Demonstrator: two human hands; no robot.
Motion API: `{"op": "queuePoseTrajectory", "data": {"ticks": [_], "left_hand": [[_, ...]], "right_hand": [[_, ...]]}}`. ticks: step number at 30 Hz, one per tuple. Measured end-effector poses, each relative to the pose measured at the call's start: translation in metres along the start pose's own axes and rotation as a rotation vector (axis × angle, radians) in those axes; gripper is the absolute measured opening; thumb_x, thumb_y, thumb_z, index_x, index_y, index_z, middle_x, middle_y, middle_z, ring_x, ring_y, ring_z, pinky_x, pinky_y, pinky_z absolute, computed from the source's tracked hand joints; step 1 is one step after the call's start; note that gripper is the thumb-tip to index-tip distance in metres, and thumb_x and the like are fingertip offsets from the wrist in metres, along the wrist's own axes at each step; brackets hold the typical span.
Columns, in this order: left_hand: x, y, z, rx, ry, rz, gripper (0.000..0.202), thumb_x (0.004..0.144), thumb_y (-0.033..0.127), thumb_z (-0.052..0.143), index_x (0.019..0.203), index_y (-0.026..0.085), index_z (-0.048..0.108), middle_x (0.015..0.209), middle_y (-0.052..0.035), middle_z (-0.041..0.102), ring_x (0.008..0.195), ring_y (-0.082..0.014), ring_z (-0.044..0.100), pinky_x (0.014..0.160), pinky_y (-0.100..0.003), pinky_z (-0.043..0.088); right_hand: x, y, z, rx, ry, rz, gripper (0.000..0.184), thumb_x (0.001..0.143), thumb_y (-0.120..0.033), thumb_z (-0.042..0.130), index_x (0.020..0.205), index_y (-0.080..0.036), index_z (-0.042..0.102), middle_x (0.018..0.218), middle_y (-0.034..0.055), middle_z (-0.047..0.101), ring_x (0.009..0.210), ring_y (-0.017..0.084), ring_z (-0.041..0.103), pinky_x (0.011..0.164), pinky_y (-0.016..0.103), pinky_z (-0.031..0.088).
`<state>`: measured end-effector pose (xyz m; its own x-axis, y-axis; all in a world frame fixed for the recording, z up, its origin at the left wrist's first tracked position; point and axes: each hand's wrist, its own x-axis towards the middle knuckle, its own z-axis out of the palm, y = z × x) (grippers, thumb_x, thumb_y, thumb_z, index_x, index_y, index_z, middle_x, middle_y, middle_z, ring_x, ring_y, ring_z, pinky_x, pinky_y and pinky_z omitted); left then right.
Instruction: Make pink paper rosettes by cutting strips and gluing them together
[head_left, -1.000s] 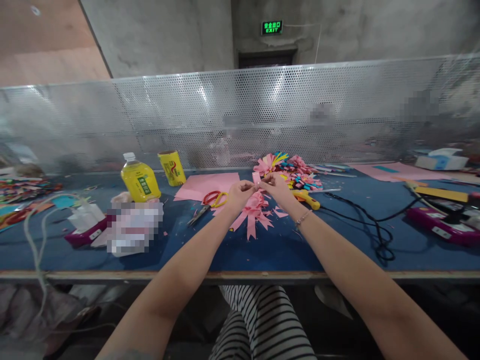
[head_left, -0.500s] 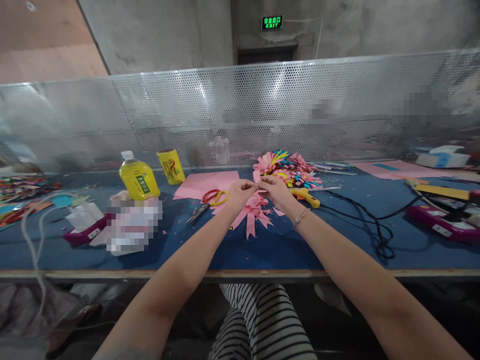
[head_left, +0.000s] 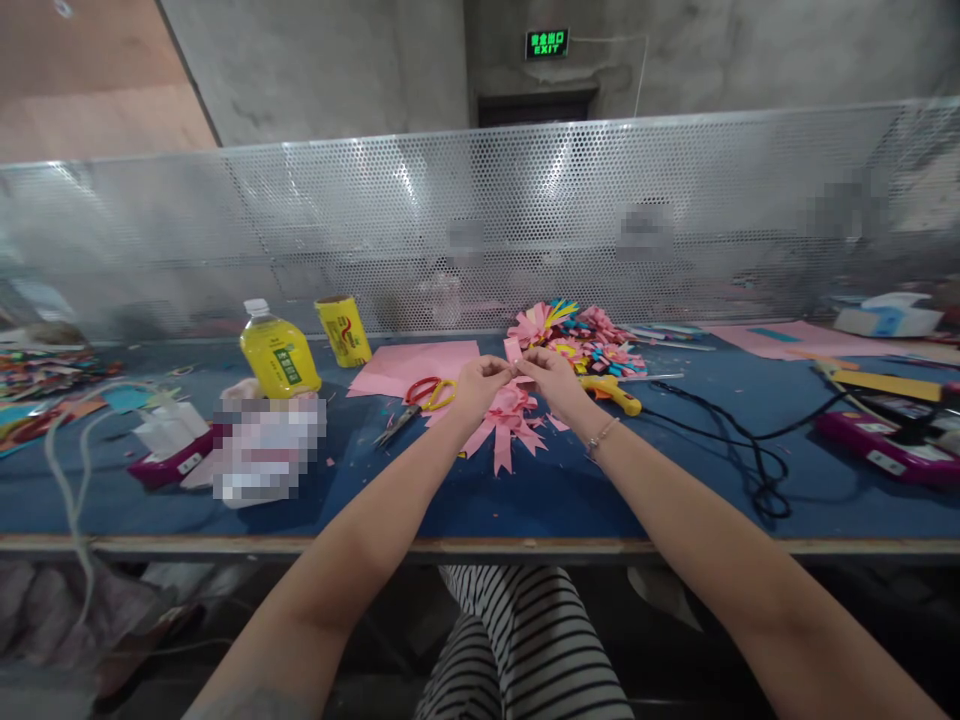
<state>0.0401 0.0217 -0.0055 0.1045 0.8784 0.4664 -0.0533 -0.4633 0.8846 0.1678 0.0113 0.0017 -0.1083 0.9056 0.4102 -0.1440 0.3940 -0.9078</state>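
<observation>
Between my fingertips is a small pink paper strip (head_left: 512, 349), its upper end standing above them. My left hand (head_left: 481, 385) pinches it from the left, and my right hand (head_left: 553, 382) pinches it from the right; the fingers of both nearly meet. Below them on the table lie several cut pink paper strips (head_left: 504, 435) with notched ends, bunched like a rosette. Left of my left hand are scissors (head_left: 424, 398) with red and yellow handles. A yellow glue gun (head_left: 616, 394) lies just right of my right hand.
Behind my hands is a pile of colourful paper flowers (head_left: 581, 335). A yellow liquid bottle (head_left: 279, 355), a yellow can (head_left: 345, 332) and pink sheets (head_left: 412, 365) stand or lie leftward. Black cable (head_left: 739, 435) leads to a purple power strip (head_left: 877, 450). A perforated metal screen (head_left: 337, 220) borders the back.
Both hands stay pinched together in nearly the same place. The strip's upper end has tilted slightly to the left. Nothing else on the table has moved visibly.
</observation>
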Motion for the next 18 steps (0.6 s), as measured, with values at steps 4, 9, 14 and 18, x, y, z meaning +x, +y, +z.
{"op": "queuePoseTrajectory", "data": {"ticks": [4,9,14,18], "left_hand": [[0.007,-0.002,-0.013,0.209,0.025,0.037,0.023,0.058,0.025,0.064,0.075,0.015,0.052,0.074,-0.0037,0.060,0.068,-0.0120,0.056,0.067,-0.027,0.044],[0.019,-0.023,-0.043,0.690,0.037,-0.121,0.029,0.063,0.028,0.059,0.087,0.013,0.053,0.091,-0.0103,0.061,0.083,-0.0178,0.057,0.073,-0.028,0.042],[0.021,-0.036,-0.057,1.015,-0.092,-0.276,0.051,0.069,0.045,0.051,0.106,0.010,0.050,0.107,-0.0168,0.058,0.096,-0.0242,0.054,0.077,-0.030,0.039],[0.019,-0.033,-0.056,1.089,-0.146,-0.298,0.052,0.070,0.048,0.048,0.106,0.011,0.052,0.109,-0.0171,0.058,0.097,-0.0240,0.055,0.075,-0.027,0.039]], "right_hand": [[0.006,0.003,-0.007,0.034,0.059,0.022,0.023,0.057,-0.035,0.065,0.063,-0.018,0.051,0.063,-0.0024,0.055,0.060,0.010,0.054,0.056,0.024,0.045],[0.012,0.005,-0.018,0.011,0.100,0.051,0.024,0.054,-0.034,0.067,0.061,-0.018,0.049,0.059,-0.0029,0.054,0.058,0.010,0.054,0.055,0.023,0.045],[0.014,0.007,-0.022,-0.009,0.113,0.070,0.024,0.054,-0.032,0.067,0.062,-0.018,0.050,0.058,-0.0040,0.054,0.055,0.009,0.055,0.054,0.022,0.045],[0.013,0.004,-0.023,-0.039,0.116,0.084,0.022,0.053,-0.029,0.067,0.061,-0.018,0.049,0.056,-0.0046,0.054,0.053,0.009,0.055,0.051,0.021,0.045]]}}
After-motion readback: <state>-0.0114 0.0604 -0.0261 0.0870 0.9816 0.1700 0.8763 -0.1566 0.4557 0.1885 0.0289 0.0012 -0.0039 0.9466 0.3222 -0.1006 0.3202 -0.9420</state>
